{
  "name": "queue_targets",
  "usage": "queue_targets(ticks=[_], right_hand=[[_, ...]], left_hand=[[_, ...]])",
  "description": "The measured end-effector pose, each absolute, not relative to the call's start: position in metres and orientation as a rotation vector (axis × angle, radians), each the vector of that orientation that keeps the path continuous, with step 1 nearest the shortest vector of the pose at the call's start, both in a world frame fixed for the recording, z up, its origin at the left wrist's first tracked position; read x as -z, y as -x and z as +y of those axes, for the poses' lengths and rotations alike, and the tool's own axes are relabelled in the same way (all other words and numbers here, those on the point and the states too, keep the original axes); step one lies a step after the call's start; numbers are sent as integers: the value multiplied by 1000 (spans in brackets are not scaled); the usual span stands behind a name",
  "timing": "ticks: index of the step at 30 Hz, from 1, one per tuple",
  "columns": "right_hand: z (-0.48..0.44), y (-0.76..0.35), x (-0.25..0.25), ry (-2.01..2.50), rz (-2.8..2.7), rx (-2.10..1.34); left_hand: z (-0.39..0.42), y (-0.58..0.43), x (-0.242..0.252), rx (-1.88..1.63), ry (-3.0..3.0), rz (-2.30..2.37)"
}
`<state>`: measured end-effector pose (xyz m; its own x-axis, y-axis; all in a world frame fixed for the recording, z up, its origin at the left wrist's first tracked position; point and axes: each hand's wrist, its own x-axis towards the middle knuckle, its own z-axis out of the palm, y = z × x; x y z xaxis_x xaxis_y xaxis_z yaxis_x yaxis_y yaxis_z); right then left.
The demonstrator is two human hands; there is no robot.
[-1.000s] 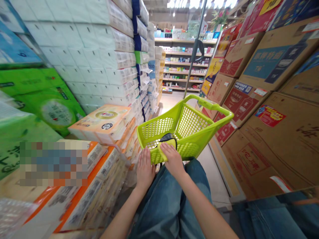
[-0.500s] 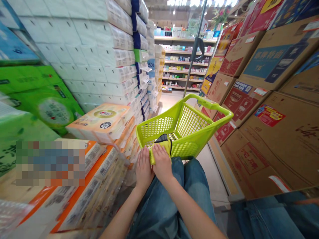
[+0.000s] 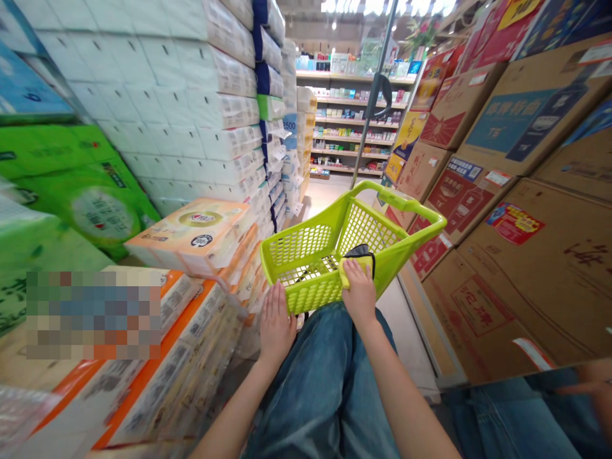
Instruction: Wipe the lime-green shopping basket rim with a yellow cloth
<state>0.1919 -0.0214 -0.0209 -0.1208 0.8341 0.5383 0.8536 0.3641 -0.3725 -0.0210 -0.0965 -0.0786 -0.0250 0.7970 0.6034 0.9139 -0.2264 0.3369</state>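
Observation:
A lime-green plastic shopping basket cart (image 3: 306, 245) stands in front of my knees in a store aisle. My left hand (image 3: 276, 319) lies flat, fingers together and stretched out, against the basket's near left corner. My right hand (image 3: 359, 294) presses a yellow-green cloth with a black edge (image 3: 359, 254) onto the basket's near rim, right of centre, fingers curled over it. My legs in blue jeans (image 3: 325, 382) fill the space below.
Stacked tissue packs (image 3: 201, 236) wall the left side, white ones above, orange and green ones lower. Cardboard boxes (image 3: 502, 185) are piled along the right. The aisle floor (image 3: 329, 188) runs ahead to shelves at the back. A metal pole (image 3: 375, 95) rises behind the basket.
My right hand slid the cloth along the near rim, first left to beside my left hand, then right to the right part of the rim. My left hand stayed put.

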Motion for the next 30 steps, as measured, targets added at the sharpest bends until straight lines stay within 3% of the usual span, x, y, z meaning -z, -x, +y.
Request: queue_targets(ticks=[9,15,22,30], right_hand=[[-73,-75,36,1132,-2204,-194],[-63,-118,33,1014,-2308,-205],[-22,-203,26,1367,-2004,-20],[-58,-114,33,1302,-2090,-99]], left_hand=[[-97,25,86,1004,2042,-1852],[-96,24,83,1045,2079,-1852],[-97,21,80,1073,2084,-1874],[-96,21,84,1030,2075,-1882]])
